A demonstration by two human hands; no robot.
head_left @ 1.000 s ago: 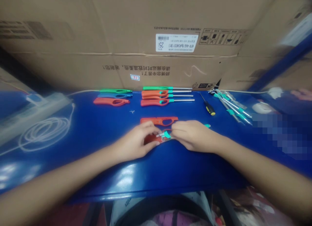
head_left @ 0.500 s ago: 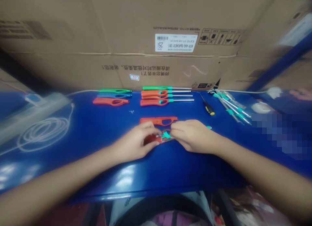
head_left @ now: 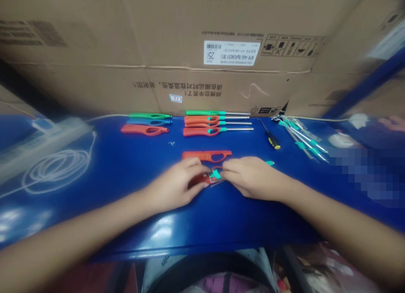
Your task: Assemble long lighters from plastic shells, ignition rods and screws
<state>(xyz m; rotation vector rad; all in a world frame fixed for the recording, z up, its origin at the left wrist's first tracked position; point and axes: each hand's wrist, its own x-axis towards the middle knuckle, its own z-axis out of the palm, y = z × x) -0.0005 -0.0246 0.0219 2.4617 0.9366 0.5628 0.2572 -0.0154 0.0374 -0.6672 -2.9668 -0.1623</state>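
Observation:
My left hand (head_left: 183,179) is closed around a red lighter shell half (head_left: 202,181), its thumb and fingers at the shell's middle. Between my hands a green trigger piece (head_left: 216,174) with a thin pale wire lies on that shell. The fingers of my right hand (head_left: 245,175) are pinched at the right end of the same parts; what exactly they grip is hidden. Just behind lies another red shell half (head_left: 207,156), flat on the blue table. A green tip (head_left: 270,162) shows past my right hand.
Assembled lighters (head_left: 202,132) with metal rods lie in a row behind. Coloured shells (head_left: 144,130) are to their left, near small screws (head_left: 171,143). A screwdriver (head_left: 270,138) and several rod assemblies (head_left: 306,141) lie right. A coiled white cable (head_left: 57,168) lies left; a cardboard box (head_left: 171,44) stands behind.
My hands stay almost in place, with small finger movements at the green trigger piece. It sits slightly nearer my left fingertips. The view has shifted a little.

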